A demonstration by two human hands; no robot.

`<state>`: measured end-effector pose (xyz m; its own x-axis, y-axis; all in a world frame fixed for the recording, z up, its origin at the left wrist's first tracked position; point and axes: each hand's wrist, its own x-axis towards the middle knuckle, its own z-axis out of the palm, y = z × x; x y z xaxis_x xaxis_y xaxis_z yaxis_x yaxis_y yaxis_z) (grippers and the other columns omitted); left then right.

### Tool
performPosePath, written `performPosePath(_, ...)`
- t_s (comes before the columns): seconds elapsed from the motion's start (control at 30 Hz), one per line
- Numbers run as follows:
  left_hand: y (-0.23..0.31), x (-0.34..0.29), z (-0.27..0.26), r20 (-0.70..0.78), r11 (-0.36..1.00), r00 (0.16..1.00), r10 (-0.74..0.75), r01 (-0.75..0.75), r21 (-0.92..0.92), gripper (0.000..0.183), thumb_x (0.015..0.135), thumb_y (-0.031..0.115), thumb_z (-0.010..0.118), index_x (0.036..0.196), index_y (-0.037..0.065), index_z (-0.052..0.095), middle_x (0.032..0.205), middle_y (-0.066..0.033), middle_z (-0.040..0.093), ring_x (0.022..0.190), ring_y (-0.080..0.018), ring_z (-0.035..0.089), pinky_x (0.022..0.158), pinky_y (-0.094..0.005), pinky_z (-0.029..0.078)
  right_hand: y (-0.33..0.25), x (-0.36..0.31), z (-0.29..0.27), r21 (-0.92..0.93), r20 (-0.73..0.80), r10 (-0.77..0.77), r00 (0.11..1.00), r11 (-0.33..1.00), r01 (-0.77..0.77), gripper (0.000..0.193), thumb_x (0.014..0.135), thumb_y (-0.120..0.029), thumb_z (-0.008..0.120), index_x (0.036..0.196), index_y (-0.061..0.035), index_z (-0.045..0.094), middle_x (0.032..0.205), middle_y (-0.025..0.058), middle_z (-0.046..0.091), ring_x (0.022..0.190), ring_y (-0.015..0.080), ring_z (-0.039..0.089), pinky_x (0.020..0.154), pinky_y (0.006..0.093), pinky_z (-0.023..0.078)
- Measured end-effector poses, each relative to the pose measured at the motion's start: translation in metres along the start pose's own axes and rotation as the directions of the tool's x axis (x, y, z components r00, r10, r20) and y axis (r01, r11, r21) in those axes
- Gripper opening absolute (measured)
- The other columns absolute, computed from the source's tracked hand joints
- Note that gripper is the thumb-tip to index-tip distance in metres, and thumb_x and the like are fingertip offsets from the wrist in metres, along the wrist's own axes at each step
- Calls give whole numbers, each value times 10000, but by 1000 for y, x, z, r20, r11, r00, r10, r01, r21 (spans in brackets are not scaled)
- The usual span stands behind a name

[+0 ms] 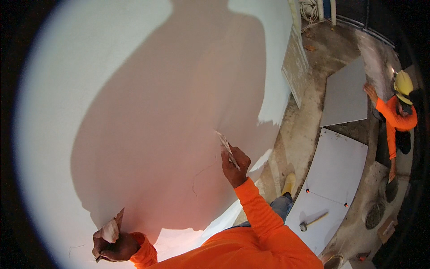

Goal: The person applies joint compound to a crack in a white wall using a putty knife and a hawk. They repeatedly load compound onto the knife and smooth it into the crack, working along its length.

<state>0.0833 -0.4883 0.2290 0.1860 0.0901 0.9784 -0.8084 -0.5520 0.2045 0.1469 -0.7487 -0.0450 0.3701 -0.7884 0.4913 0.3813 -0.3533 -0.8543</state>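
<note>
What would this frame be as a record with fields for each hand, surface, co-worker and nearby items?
Left hand: holds a flat tool bearing pale material
Right hand: holds a thin blade at the pale wall
Surface: large shadow across the wall
Co-worker: yellow helmet, orange sleeves, a hand at the grey board
Nearby: hammer on a white board

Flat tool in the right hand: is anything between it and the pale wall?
Nothing solid visible does. The right hand holds the flat tool with its tip at or very near the pale wall; contact is hard to tell. Only a shadow falls there. The hammer lies off to the right.
</note>
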Motion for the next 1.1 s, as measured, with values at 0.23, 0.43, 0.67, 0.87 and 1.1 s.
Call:
performPosePath(0.23, -5, -3, -3, -21, 980, 989, -148, 144, -138, 529, 928, 495, 524, 932, -34, 552, 803, -143, 543, 712, -243, 554, 679, -435, 527, 12, -24, 2, -49, -10, 84, 996, 995, -84, 234, 920, -100, 704, 1140, -35, 748, 729, 123, 657, 584, 249, 607, 532, 358, 474)
performPosePath(0.43, -14, -5, -18, -39, 970, 987, -153, 143, -198, 401, 919, 426, 561, 999, 33, 578, 897, -140, 579, 833, -243, 572, 771, -457, 509, 7, -45, 18, 34, -75, 242, 967, 970, -240, 168, 939, -142, 708, 1059, -37, 760, 713, 123, 656, 580, 252, 617, 519, 371, 469)
performPosePath(0.67, -27, -9, -19, -228, 962, 958, -176, 118, -245, 389, 917, 373, 591, 1063, 13, 588, 958, -179, 620, 869, -280, 602, 765, -457, 528, 14, -55, 19, 114, -86, 227, 970, 970, -217, 135, 945, -146, 711, 979, -20, 747, 745, 122, 697, 604, 193, 636, 568, 337, 499)
performPosePath(0.87, -25, -7, -21, -334, 975, 931, -146, 78, -210, 368, 906, 347, 641, 1014, -5, 626, 929, -187, 638, 859, -295, 609, 760, -446, 530, 13, -63, 2, 266, 31, 351, 936, 900, -347, 179, 962, -157, 705, 997, 16, 732, 787, 79, 725, 653, 165, 660, 601, 325, 534)
performPosePath(1.1, -27, -7, -21, -314, 950, 924, -219, 129, -284, 377, 906, 353, 658, 1042, 3, 629, 990, -167, 645, 902, -292, 611, 803, -454, 522, 11, -25, -16, 705, 120, 626, 771, 493, -510, 272, 962, -142, 704, 1189, -14, 626, 1040, 74, 700, 759, 172, 683, 629, 343, 615)
